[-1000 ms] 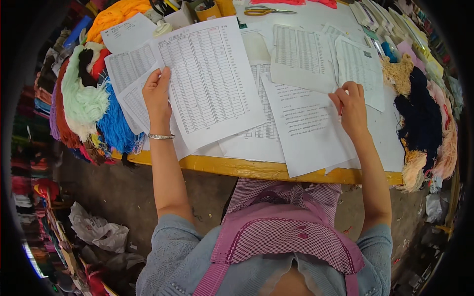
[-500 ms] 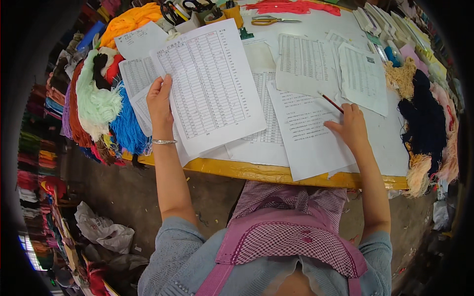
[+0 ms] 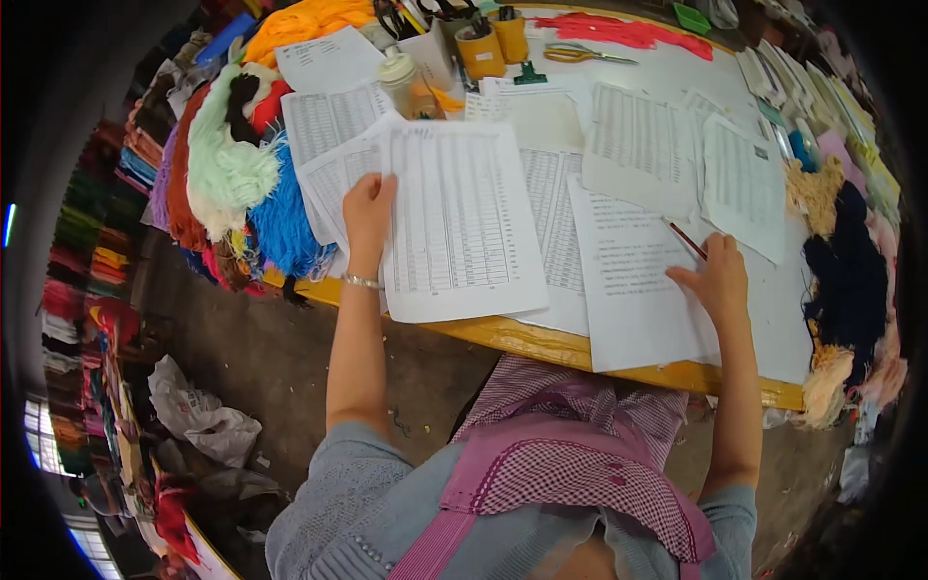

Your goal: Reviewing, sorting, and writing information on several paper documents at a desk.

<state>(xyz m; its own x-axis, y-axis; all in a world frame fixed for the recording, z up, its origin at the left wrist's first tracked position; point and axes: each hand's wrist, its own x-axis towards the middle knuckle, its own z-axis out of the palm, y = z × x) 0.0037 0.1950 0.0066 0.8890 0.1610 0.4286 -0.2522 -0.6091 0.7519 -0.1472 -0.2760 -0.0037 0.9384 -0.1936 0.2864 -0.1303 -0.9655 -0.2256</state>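
My left hand (image 3: 367, 220) is closed on the left edge of a white sheet (image 3: 464, 227) printed with a table, thumb on top and fingers behind. The sheet's lower edge reaches close to the front edge of the table. My right hand (image 3: 721, 282) grips a slim dark red pencil (image 3: 687, 242) that points up and left. That hand rests on the right side of a sheet with lines of text (image 3: 628, 319). More table-printed sheets lie around, one of them (image 3: 553, 217) partly under the sheet in my left hand.
Bundles of coloured yarn (image 3: 217, 164) crowd the left side, and dark navy yarn (image 3: 846, 280) hangs at the right. Toward the back are a clear bottle (image 3: 411, 87), pen holders (image 3: 480, 53), scissors (image 3: 590, 56) and red yarn (image 3: 619, 29). Stacked booklets (image 3: 783, 77) stand far right.
My left hand has lowered and straightened the sheet, uncovering the bottle behind it. The right hand keeps its hold on the pencil over the text sheet. The whole view has shifted.
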